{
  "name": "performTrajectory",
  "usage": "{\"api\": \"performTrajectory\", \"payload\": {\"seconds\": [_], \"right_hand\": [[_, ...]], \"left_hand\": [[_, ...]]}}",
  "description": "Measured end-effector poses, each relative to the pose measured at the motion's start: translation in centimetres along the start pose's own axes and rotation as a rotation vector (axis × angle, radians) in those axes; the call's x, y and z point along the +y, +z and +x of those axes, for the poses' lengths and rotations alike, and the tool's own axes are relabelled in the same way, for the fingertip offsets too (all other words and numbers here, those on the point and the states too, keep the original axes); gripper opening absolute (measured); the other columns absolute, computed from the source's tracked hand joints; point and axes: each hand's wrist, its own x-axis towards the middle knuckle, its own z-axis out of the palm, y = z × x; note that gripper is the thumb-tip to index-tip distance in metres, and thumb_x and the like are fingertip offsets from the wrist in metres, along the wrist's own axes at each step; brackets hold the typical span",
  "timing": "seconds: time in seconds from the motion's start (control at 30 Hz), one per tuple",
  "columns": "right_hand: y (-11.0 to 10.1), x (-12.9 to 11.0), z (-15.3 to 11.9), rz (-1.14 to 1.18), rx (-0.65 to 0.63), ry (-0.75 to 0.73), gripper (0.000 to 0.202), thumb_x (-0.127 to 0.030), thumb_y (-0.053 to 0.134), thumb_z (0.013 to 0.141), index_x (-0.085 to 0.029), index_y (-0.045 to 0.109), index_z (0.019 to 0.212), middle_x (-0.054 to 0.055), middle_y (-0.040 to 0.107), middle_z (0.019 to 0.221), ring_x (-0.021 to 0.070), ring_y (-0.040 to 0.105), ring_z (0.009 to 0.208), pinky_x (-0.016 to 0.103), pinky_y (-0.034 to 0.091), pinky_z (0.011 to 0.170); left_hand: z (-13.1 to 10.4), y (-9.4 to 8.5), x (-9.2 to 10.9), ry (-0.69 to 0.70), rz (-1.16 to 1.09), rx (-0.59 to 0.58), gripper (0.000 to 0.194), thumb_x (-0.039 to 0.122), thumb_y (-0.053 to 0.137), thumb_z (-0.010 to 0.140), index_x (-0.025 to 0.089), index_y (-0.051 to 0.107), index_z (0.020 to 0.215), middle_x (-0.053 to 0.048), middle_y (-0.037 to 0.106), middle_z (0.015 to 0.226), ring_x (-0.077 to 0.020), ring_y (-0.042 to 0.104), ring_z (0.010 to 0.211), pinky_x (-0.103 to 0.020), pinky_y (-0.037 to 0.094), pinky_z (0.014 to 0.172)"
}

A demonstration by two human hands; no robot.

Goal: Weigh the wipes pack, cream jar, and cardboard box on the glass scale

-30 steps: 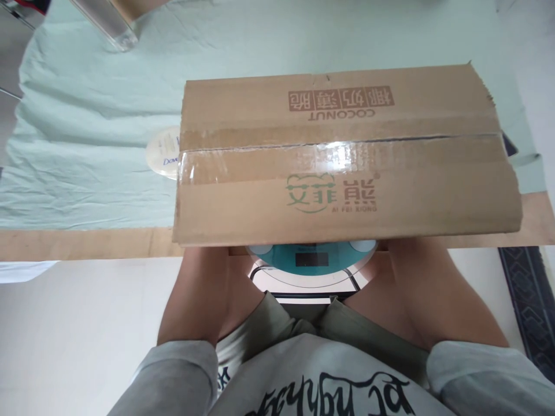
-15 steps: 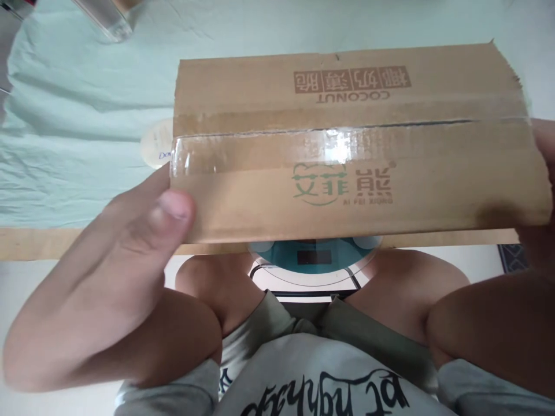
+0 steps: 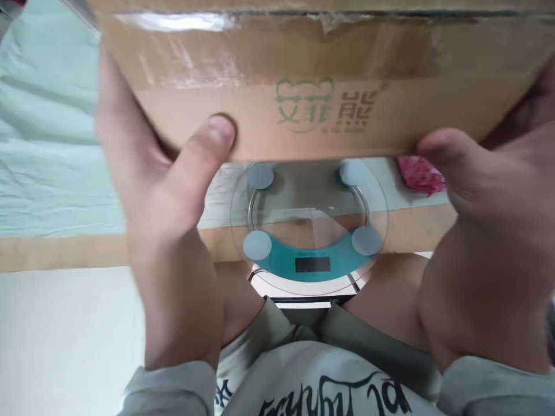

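A taped cardboard box with green and brown print is held up between my two hands, its upper part cut off by the top of the view. My left hand grips its left end, the thumb pressed on the printed face and the fingers hidden behind. At the other end my right hand holds on, its thumb at the lower edge. Below the box lies a round glass scale with a teal band, pale round pads and a dark display. Its near edge juts past the table edge.
A light green cloth covers the table, whose wooden edge runs along the front. Something pink and crumpled lies right of the scale, partly behind my right thumb. My legs are beneath the table edge.
The box has come up nearer the camera and moved toward the top of the view. Both hands have shifted with it, uncovering the scale and the pink thing.
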Motion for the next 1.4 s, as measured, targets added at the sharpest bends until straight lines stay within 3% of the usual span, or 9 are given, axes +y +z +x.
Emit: {"api": "performTrajectory", "payload": {"seconds": [0.1,0.23,0.47,0.63,0.97,1.07,1.2,1.3,1.4], "right_hand": [[1.2,3.0,3.0,-0.118,-0.084,-0.289,0.073,-0.07,0.081,0.103,-0.059,0.058,0.172,-0.014,0.058,0.17,0.0235,0.051,0.173,0.035,0.041,0.155],[2.6,4.4,4.7,-0.116,-0.105,-0.212,0.088,-0.075,0.078,0.103,-0.041,0.055,0.18,-0.007,0.056,0.174,0.0214,0.049,0.175,0.032,0.038,0.157],[4.2,5.9,6.1,0.064,-0.096,-0.109,0.089,-0.077,0.09,0.093,-0.025,0.065,0.161,0.002,0.059,0.17,0.0215,0.057,0.166,0.031,0.05,0.148],[5.3,7.9,5.1,0.072,0.108,0.038,0.117,-0.101,0.088,0.079,-0.02,0.055,0.156,0.012,0.057,0.163,0.0242,0.062,0.155,0.034,0.066,0.121],[6.4,9.8,6.6,0.1,-0.091,0.059,0.12,-0.091,0.077,0.082,-0.023,0.026,0.166,0.011,0.022,0.192,0.0147,0.029,0.185,0.031,0.027,0.163],[5.7,10.3,6.8,0.016,-0.086,0.065,0.103,-0.074,0.068,0.089,-0.02,0.027,0.167,0.011,0.027,0.19,0.0133,0.033,0.184,0.032,0.034,0.161],[2.0,7.9,5.1,-0.176,0.126,0.053,0.062,-0.037,0.069,0.091,-0.016,0.054,0.148,0.012,0.057,0.158,0.0183,0.06,0.157,0.038,0.051,0.144],[-1.5,6.0,3.4,-0.526,0.278,0.067,0.045,-0.028,0.069,0.095,-0.016,0.066,0.138,0.009,0.064,0.142,0.0206,0.064,0.145,0.043,0.052,0.136],[-4.0,6.5,2.2,-0.942,0.333,0.39,0.071,-0.032,0.085,0.09,-0.02,0.063,0.156,0.01,0.059,0.16,0.0275,0.06,0.154,0.055,0.051,0.137]], "left_hand": [[3.0,0.6,-4.3,0.2,-0.134,-0.264,0.037,0.043,0.087,0.098,0.027,0.072,0.128,0.001,0.074,0.147,-0.0243,0.069,0.152,-0.038,0.048,0.14],[5.2,0.3,-7.3,0.187,-0.16,-0.311,0.045,0.05,0.097,0.096,0.024,0.073,0.124,-0.004,0.08,0.137,-0.0252,0.073,0.136,-0.037,0.057,0.127],[6.3,1.7,-6.1,-0.204,-0.15,-0.09,0.042,-0.007,0.081,0.089,0.028,0.078,0.113,0.002,0.08,0.119,-0.023,0.076,0.129,-0.036,0.062,0.121],[5.7,2.0,-6.1,-0.284,-0.214,0.018,0.036,-0.001,0.058,0.095,0.031,0.074,0.101,0.0,0.076,0.118,-0.0226,0.074,0.131,-0.036,0.064,0.116],[6.2,2.5,-7.4,-0.505,-0.271,-0.061,0.033,0.013,0.058,0.106,0.04,0.077,0.112,0.013,0.069,0.165,-0.0134,0.04,0.179,-0.042,0.045,0.145],[6.6,2.7,-8.2,-0.512,-0.239,-0.004,0.031,0.014,0.068,0.105,0.039,0.076,0.12,0.012,0.065,0.17,-0.0134,0.039,0.18,-0.04,0.049,0.142],[5.6,2.3,-8.1,-0.426,-0.044,0.183,0.018,0.009,0.067,0.103,0.026,0.07,0.103,-0.004,0.077,0.123,-0.0185,0.073,0.119,-0.034,0.058,0.098],[4.0,2.1,-7.7,-0.341,0.042,0.205,0.037,0.013,0.063,0.101,0.025,0.042,0.074,-0.002,0.042,0.07,-0.0177,0.041,0.066,-0.035,0.034,0.064],[2.7,2.1,-7.8,-0.287,0.072,0.037,0.052,0.023,0.068,0.1,0.025,0.03,0.065,-0.001,0.02,0.061,-0.0171,0.017,0.06,-0.039,0.016,0.06]]}}
